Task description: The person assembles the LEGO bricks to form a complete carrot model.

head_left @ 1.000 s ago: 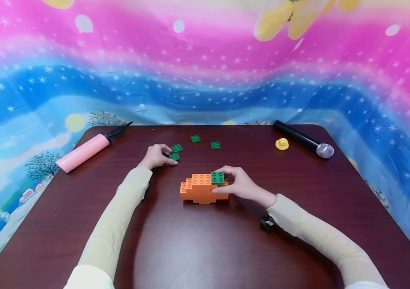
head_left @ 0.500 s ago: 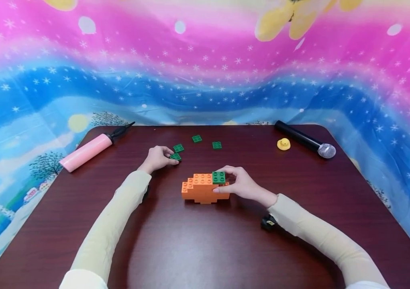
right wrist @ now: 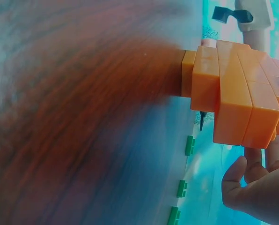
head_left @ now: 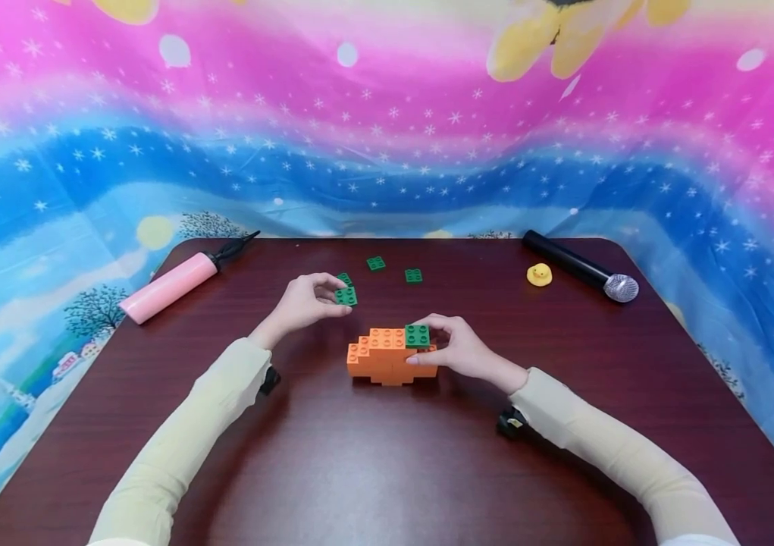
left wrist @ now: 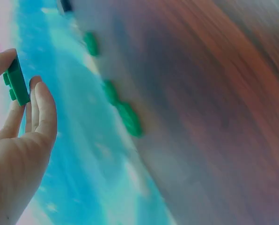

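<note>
My left hand [head_left: 301,305] pinches a green toy building brick [head_left: 346,296] by its edges, between thumb and fingers. The left wrist view shows that brick [left wrist: 18,82] side-on, its studs toward the left. To the right, a stepped block of orange building bricks [head_left: 387,360] stands on the table. My right hand [head_left: 465,349] grips its right end, thumb on the near face and fingers behind. On top of that end sits another green brick [head_left: 417,335]. The right wrist view shows the orange block's [right wrist: 235,103] smooth end close up, with my right hand [right wrist: 266,192] beside it.
Loose green bricks lie farther back: one [head_left: 344,278] partly hidden behind my left hand, another [head_left: 376,263] and a third [head_left: 414,275]. A pink hand pump [head_left: 171,287] lies left. A rubber duck [head_left: 540,274] and a microphone [head_left: 574,262] are at the right.
My left hand has taken a green brick from beside its neighbour, lifted it and moved it slightly right. The right hand keeps its hold on the orange block.
</note>
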Action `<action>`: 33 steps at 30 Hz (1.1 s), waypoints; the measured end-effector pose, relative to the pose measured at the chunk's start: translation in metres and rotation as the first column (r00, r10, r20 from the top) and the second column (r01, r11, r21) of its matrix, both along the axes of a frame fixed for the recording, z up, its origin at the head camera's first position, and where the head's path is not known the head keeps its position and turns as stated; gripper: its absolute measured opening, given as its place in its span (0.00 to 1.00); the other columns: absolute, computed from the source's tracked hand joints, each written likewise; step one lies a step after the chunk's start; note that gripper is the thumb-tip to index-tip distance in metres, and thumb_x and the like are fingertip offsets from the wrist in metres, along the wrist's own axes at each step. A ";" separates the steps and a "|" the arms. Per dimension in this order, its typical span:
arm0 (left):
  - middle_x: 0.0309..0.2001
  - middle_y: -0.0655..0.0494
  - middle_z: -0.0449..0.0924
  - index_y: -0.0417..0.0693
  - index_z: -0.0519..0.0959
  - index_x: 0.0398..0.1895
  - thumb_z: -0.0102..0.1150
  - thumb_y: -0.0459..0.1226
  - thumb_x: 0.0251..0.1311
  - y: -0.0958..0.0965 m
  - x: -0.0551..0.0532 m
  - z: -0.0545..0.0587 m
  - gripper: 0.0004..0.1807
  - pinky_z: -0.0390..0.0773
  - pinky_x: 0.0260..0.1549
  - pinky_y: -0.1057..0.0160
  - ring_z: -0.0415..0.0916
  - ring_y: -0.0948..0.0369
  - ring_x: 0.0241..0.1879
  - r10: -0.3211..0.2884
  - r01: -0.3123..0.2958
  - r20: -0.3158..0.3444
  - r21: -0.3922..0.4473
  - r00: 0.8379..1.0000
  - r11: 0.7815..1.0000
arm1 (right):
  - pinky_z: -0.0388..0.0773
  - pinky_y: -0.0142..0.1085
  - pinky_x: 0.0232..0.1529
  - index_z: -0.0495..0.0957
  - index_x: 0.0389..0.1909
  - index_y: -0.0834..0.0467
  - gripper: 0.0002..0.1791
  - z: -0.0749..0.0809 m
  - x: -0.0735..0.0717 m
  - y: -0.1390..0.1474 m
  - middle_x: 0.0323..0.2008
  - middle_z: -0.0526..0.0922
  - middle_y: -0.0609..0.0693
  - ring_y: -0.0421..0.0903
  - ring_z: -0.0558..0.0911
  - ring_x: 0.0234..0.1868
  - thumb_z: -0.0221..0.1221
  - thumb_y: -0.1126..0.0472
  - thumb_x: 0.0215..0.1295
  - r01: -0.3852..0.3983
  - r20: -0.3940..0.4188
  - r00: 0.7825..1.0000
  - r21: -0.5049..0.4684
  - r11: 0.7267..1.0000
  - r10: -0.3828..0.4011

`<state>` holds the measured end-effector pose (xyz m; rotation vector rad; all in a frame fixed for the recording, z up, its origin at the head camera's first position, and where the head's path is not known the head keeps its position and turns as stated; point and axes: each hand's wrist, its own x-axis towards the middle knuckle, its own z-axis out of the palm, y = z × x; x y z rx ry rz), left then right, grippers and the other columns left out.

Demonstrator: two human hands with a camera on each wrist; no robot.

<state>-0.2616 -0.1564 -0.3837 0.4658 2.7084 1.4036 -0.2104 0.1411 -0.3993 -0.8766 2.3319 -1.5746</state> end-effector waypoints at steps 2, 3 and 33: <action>0.40 0.44 0.83 0.41 0.79 0.48 0.72 0.38 0.49 0.007 0.009 0.007 0.22 0.82 0.41 0.58 0.82 0.56 0.37 -0.049 0.049 0.013 0.043 0.999 0.998 | 0.80 0.35 0.43 0.78 0.53 0.61 0.25 -0.001 -0.001 0.000 0.45 0.81 0.55 0.47 0.81 0.40 0.70 0.64 0.52 0.000 0.000 1.000 0.004 1.000 0.000; 0.39 0.45 0.83 0.41 0.79 0.48 0.72 0.37 0.49 0.011 0.013 0.010 0.22 0.82 0.41 0.59 0.82 0.57 0.37 -0.076 0.075 0.018 0.059 0.997 0.995 | 0.80 0.35 0.43 0.78 0.53 0.61 0.25 0.000 -0.001 0.000 0.45 0.81 0.55 0.47 0.81 0.40 0.70 0.64 0.52 -0.001 -0.003 1.000 0.003 1.000 0.001; 0.26 0.54 0.82 0.41 0.82 0.46 0.73 0.36 0.47 0.028 0.059 0.026 0.20 0.80 0.33 0.64 0.78 0.60 0.27 -0.248 0.231 0.100 0.154 0.964 0.961 | 0.81 0.35 0.42 0.79 0.52 0.62 0.25 -0.003 -0.003 -0.001 0.45 0.81 0.56 0.47 0.80 0.39 0.71 0.63 0.52 -0.016 -0.007 1.000 -0.018 1.000 0.016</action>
